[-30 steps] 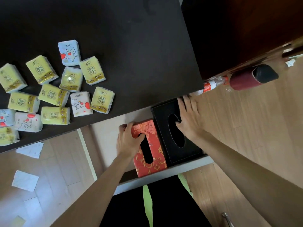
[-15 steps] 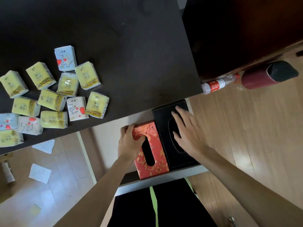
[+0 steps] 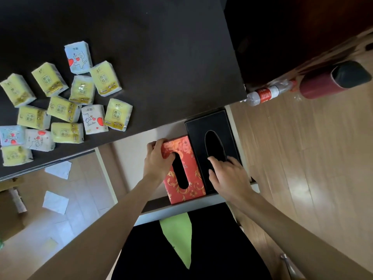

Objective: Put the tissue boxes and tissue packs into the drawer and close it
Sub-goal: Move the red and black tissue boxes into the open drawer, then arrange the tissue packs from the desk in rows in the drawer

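- Under the left hand [image 3: 158,158], the red floral tissue box [image 3: 185,172] sits in the open drawer [image 3: 133,150], and those fingers are curled over the box's far-left corner, gripping it, thumb by the dark oval slot.
- Right beside it, touching along one long side, the black tissue box [image 3: 212,142] fills the drawer's right end.
- Over to the right hand [image 3: 230,176]: fingers loosely spread and resting flat on the black box's near end, fingertips at the rim of its oval opening. No clasp, only a press on the lid.
- Beyond the left fingertips and off to their left, the dark tabletop [image 3: 161,57] carries the tissue packs [image 3: 66,106], a loose cluster of yellow ones with a few white and pale-blue heart-print ones, well apart from both hands.
- Past the right fingertips, on the wooden floor [image 3: 302,158], a plastic bottle [image 3: 264,94] lies on its side just beside a dark red cylinder [image 3: 331,81].
- Left of the left forearm, white paper scraps [image 3: 55,202] lie on the floor.
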### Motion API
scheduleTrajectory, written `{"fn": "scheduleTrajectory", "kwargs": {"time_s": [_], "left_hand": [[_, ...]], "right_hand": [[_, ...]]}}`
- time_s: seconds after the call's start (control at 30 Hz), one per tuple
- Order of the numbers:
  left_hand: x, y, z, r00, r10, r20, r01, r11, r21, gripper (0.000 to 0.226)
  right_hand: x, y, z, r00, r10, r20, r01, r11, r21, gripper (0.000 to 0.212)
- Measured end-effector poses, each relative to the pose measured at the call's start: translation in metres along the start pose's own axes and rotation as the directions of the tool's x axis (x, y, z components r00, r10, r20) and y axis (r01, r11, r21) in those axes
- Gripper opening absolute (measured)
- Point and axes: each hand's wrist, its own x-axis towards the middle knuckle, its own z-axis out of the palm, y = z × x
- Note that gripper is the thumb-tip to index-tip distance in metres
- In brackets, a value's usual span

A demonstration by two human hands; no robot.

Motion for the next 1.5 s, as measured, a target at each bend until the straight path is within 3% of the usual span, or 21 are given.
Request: {"fn": "scheduleTrajectory", "kwargs": {"time_s": [0.3,0.53,0.73,0.87,1.07,1.17,1.27,1.4,1.5], "left_hand": [[-0.005,-0.008,0.002,0.996,0.083,-0.009,-0.083,0.996,-0.007,0.049],[-0.017,-0.022,-0.011,0.99,0.13,0.048,-0.122,0.983,-0.139,0.075],[-0.044,-0.061,-0.075,0.981,0.182,-0.061,-0.192,0.933,-0.306,0.043],[-0.04,-0.079,-0.136,0.964,0.184,-0.191,-0.239,0.913,-0.329,0.032],[0.001,-0.087,-0.209,0.882,0.287,-0.374,-0.361,0.921,-0.144,0.034],[0.023,-0.104,-0.225,0.849,0.272,-0.453,-0.232,0.962,0.145,0.038],[0.033,-0.12,-0.226,0.881,0.201,-0.429,-0.045,0.937,0.345,0.061],[0.041,-0.132,-0.222,0.842,0.308,-0.444,-0.093,0.892,0.442,0.054],[0.043,-0.134,-0.221,0.821,0.338,-0.46,-0.111,0.885,0.452,0.05]], "right_hand": [[-0.019,-0.01,0.012,0.994,0.102,-0.03,-0.102,0.995,0.002,0.032],[-0.01,-0.042,0.002,0.965,0.253,-0.069,-0.254,0.967,0.002,0.028],[0.049,-0.118,-0.021,0.967,0.22,-0.132,-0.179,0.947,0.267,0.026],[0.102,-0.174,-0.032,0.987,0.114,-0.114,-0.072,0.945,0.32,0.032],[0.181,-0.228,-0.026,0.99,0.029,-0.135,-0.001,0.979,0.202,0.034],[0.205,-0.247,-0.012,0.987,-0.066,-0.145,0.091,0.981,0.169,0.034],[0.227,-0.265,-0.003,0.976,-0.137,-0.168,0.166,0.97,0.176,0.03],[0.257,-0.292,0.002,0.967,-0.217,-0.137,0.234,0.964,0.124,0.027],[0.275,-0.31,0.007,0.95,-0.272,-0.155,0.271,0.962,-0.028,0.031]]}}
